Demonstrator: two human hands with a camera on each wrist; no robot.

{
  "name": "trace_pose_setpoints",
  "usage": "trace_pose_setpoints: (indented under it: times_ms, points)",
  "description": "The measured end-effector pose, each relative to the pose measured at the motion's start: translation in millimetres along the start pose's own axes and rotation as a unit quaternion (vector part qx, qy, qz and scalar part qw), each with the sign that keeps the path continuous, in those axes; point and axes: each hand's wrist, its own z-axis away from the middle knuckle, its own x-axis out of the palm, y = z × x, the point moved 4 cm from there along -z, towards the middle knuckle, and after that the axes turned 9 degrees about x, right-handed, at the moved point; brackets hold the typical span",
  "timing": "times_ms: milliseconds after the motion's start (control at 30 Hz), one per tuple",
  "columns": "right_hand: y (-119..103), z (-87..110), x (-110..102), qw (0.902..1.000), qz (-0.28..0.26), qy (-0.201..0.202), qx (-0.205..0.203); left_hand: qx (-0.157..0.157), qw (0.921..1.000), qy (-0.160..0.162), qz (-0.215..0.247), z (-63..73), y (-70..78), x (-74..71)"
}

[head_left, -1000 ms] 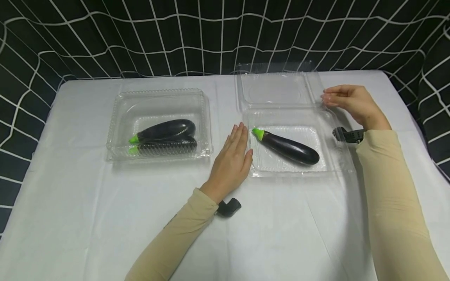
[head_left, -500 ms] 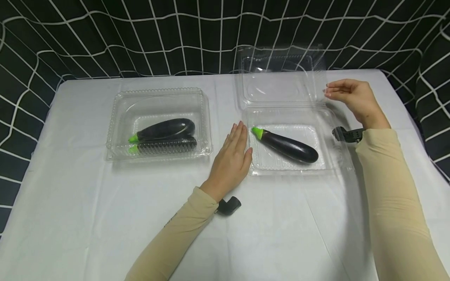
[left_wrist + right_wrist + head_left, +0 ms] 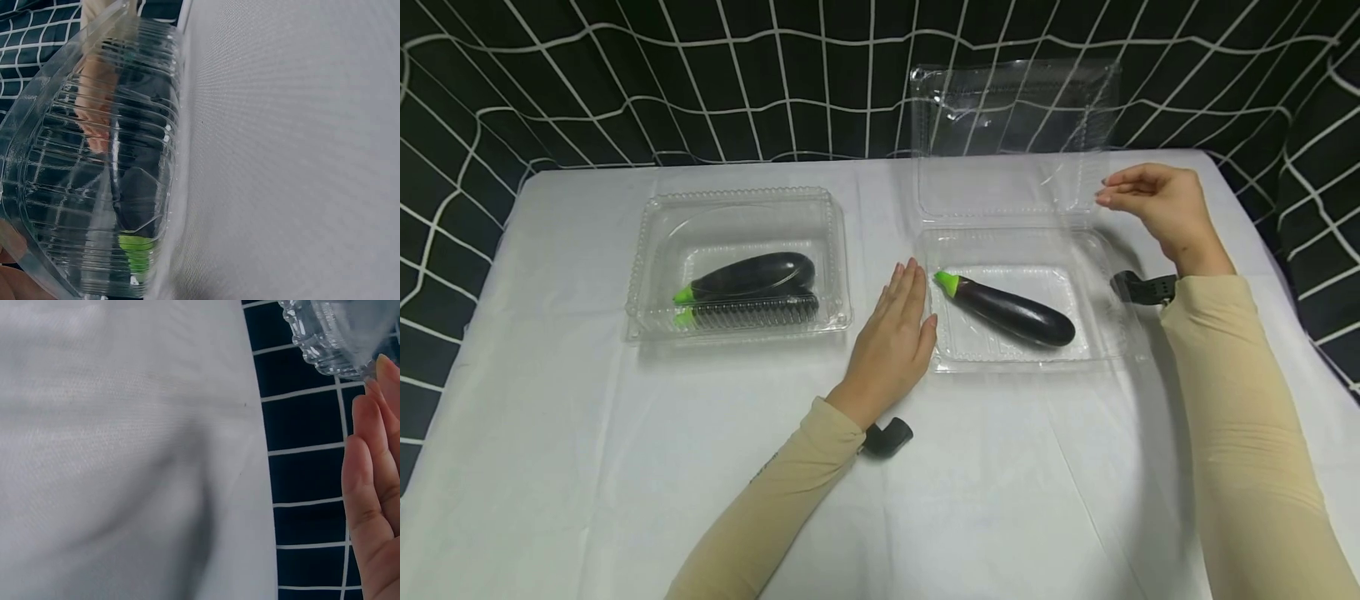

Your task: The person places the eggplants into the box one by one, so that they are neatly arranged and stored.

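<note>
In the head view a clear plastic clamshell container (image 3: 1037,367) lies opened on the right of the table. A dark purple eggplant (image 3: 1015,315) with a green stem end rests in its base. My left hand (image 3: 887,342) lays straight fingers along the container's left rim. My right hand (image 3: 1161,208) pinches the right edge of the hinged lid (image 3: 1000,187), which stands raised at the back. Fingertips of the right hand meet the lid's corner (image 3: 325,356) in the right wrist view. Through the ribbed wall, the left wrist view shows the eggplant's green end (image 3: 134,250).
A closed clear container (image 3: 737,198) stands to the left with an eggplant (image 3: 752,279) inside; a second dark shape below it may be a refraction. White cloth covers the table (image 3: 580,467). A dark curtain (image 3: 700,75) with a white grid hangs behind.
The lid has swung up from lying back to standing nearly upright, and my right hand has risen slightly with it. My left hand stays in place.
</note>
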Motion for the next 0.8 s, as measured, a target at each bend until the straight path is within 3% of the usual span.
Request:
trace_pose_setpoints:
  times_ms: [367, 800]
  points:
    - [-4, 6.8, -5, 0.9997, 0.001, 0.014, -0.020, 0.001, 1.0000, 0.003, -0.005, 0.2, 2.5, 0.5]
    - [-1, 18.4, -6, 0.9967, -0.071, 0.013, -0.038, -0.003, 1.0000, 0.000, -0.005, -0.5, 4.0, 0.6]
